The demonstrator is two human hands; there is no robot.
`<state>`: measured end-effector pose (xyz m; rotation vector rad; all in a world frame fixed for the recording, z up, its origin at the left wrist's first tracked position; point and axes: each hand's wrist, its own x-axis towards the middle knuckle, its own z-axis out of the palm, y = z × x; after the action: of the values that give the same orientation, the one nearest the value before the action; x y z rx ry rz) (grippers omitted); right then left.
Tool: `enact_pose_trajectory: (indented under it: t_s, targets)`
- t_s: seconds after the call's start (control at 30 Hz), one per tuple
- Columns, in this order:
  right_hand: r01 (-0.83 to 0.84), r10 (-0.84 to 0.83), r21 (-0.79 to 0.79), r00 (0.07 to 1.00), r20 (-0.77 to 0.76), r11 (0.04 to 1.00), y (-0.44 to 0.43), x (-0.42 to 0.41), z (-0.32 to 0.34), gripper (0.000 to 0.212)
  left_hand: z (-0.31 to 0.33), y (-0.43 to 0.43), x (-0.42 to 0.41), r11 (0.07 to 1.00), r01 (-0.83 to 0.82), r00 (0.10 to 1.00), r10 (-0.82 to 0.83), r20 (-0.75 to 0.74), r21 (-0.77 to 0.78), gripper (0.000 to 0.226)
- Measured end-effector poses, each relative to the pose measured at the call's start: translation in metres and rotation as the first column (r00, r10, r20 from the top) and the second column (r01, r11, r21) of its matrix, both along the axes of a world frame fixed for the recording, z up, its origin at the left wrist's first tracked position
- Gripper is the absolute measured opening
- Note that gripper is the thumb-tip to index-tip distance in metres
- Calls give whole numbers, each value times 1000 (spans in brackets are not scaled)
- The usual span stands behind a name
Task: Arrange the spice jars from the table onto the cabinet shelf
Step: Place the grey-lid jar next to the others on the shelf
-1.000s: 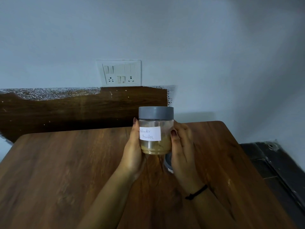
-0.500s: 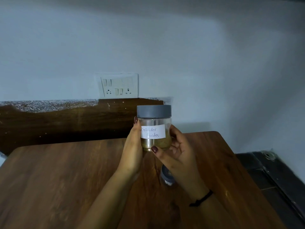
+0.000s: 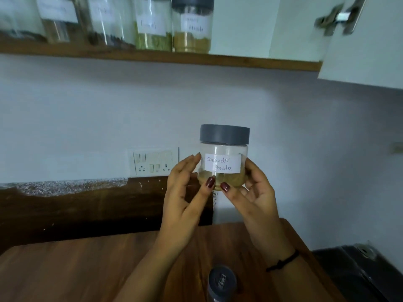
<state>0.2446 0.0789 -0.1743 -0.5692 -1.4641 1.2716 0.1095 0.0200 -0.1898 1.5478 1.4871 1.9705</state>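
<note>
Coriander powder jar [image 3: 224,158] is now in mid-air between the worktop [image 3: 65,269] and the cabinet shelf [image 3: 152,55], upright, grey lid on. Left hand [image 3: 185,192] and right hand [image 3: 253,197] both grasp it, fingers at the sides, thumbs curled under the front. A second ago it hung just above the worktop. It has since been raised, and the view has tilted up, so the shelf and open cabinet door [image 3: 359,51] now show. Likely mid-lift to the shelf; there is a bare spot right of the shelf jars [image 3: 192,25]. One more grey-lidded jar [image 3: 221,282] sits on the worktop, blurred and cut off at the frame bottom. Shelf jars are cropped at the top, the left ones blurred, labels mostly unreadable. The held jar's base is hidden by the thumbs.
</note>
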Motion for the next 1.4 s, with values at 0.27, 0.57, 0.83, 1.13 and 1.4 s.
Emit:
enact_pose_trajectory:
  t_s: [0.27, 0.57, 0.83, 1.13, 1.4]
  targets:
    - [-21, 26, 185, 999, -30, 983, 31, 1, 78, 75, 78, 35, -4, 998, -8, 997, 12, -70, 56, 57]
    - [16, -25, 421, 1000, 16, 907, 67, -7, 153, 58, 162, 61, -6, 978, -93, 937, 149, -315, 187, 62]
    - [-6, -21, 511, 999, 48, 860, 111, -17, 197, 42, 211, 100, -22, 956, -160, 822, 266, -503, 245, 50]
    - [27, -236, 664, 945, 227, 747, 162, -21, 206, 46, 215, 137, -39, 935, -270, 706, 353, -614, 228, 37]
    - [40, -389, 729, 865, 317, 683, 184, -30, 217, 47, 219, 149, -48, 854, -453, 595, 502, -628, 254, 45]
